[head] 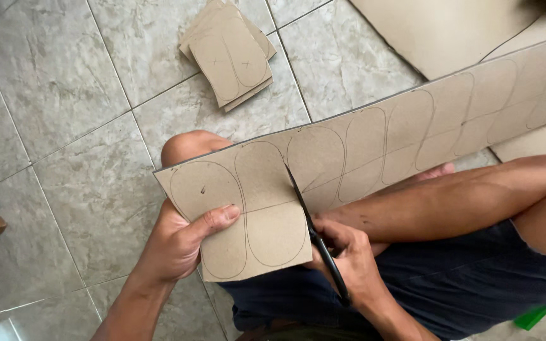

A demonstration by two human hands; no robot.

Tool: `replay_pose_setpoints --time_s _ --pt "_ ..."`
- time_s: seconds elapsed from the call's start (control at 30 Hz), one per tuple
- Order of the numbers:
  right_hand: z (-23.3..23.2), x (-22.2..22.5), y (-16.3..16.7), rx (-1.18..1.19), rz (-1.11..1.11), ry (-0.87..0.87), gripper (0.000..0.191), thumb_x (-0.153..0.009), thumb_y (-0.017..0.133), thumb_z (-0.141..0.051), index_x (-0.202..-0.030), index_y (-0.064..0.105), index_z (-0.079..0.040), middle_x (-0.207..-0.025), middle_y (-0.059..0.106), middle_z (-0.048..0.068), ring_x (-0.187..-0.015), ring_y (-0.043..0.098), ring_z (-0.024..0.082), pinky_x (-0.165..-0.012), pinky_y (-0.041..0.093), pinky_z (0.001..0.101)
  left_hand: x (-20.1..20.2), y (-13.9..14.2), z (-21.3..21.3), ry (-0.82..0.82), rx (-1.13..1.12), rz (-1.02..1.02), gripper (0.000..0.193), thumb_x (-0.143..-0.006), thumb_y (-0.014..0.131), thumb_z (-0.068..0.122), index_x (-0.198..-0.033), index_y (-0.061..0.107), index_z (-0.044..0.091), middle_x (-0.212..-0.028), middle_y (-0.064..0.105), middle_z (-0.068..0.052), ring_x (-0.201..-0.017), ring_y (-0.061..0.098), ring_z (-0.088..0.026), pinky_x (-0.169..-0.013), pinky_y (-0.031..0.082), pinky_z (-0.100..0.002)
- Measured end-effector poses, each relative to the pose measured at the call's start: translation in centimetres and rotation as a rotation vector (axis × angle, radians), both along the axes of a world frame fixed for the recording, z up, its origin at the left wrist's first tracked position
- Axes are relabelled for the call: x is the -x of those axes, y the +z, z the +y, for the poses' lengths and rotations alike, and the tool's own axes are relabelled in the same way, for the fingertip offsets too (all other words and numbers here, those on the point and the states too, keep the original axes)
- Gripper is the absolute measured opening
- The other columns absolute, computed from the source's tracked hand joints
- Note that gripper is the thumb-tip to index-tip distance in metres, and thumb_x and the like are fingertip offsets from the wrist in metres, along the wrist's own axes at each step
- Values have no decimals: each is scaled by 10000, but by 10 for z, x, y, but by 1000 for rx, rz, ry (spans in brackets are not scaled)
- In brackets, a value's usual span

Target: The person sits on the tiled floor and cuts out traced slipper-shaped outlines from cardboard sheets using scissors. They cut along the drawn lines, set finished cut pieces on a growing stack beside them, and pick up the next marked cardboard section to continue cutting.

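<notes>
Nearby, a stack of cut cardboard pieces [230,53] lies on the tiled floor [58,95]

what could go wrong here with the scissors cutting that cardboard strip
The scissors in the right hand cut between two drawn outlines; a small drift might nick one. The left hand holds the end of the cardboard strip with its thumb near the cut line, so a slip could catch it. The strip's long far end hangs unsupported and may sag, twisting the cut.
</notes>
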State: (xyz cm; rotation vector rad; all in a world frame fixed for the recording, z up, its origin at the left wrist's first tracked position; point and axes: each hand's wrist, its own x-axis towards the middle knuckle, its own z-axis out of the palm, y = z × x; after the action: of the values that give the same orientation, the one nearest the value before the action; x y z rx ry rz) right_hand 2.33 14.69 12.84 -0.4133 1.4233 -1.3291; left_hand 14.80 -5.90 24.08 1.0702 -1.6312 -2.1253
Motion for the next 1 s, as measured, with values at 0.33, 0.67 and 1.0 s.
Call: replay_pose_setpoints --time_s 0.33,0.67,1.0 --pt "2 -4 -3 -13 175 8 210 -824 769 -108 -987 760 24 -656 582 -37 -584 489 28 -495 391 220 -21 -18 3 72 -181 -101 465 -865 684 20 -1307 559 -51 -1151 665 -139 -1043 664 -210 -876 579 -382" --pt "12 -10 -14 -25 48 -37 95 -830 704 -50 -789 682 33 -543 545 -16 -462 463 39 -408 337 237 -23 -26 8 142 -213 -100 467 -850 684 16 -1296 560 -37 -1121 685 -125 -1011 686 -202 -844 591 -369" --pt "-10 -6 -14 -165 -234 73 184 -890 640 -169 -939 694 -1 -575 524 -18 -448 413 77 -392 275 244 -35 -27 14 229 -341 -110 383 -847 683 32 -1209 629 -83 -1035 716 -131 -902 708 -203 -779 602 -367"
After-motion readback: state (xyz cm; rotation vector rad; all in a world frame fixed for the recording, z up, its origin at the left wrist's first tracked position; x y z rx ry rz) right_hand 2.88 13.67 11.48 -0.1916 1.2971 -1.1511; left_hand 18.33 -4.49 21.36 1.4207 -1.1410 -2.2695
